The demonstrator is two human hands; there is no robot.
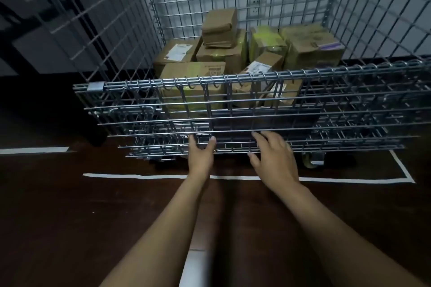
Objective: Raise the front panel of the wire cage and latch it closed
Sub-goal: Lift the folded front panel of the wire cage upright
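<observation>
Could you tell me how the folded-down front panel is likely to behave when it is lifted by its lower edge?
The front panel is welded wire mesh, so probably stiff. It hangs from hooks along its top rail, so it likely swings, not lifts free. The left hand and right hand sit near mid-span, suggesting balanced lifting.

Dark floor (70,216): white tape lines (149,176) (rectangle outline), wire cage (256,105).

The front panel (245,109) of the wire cage (233,7) hangs folded down and tilted outward from its hinged top edge. The left hand (201,152) curls around the panel's lower wires with thumb and fingers hooked through the mesh, while the right hand (272,158) lies spread against the same lower edge (its hold is unclear). Cardboard boxes (224,53) sit stacked inside. White tape lines (149,176) mark the dark floor (70,216).
</observation>
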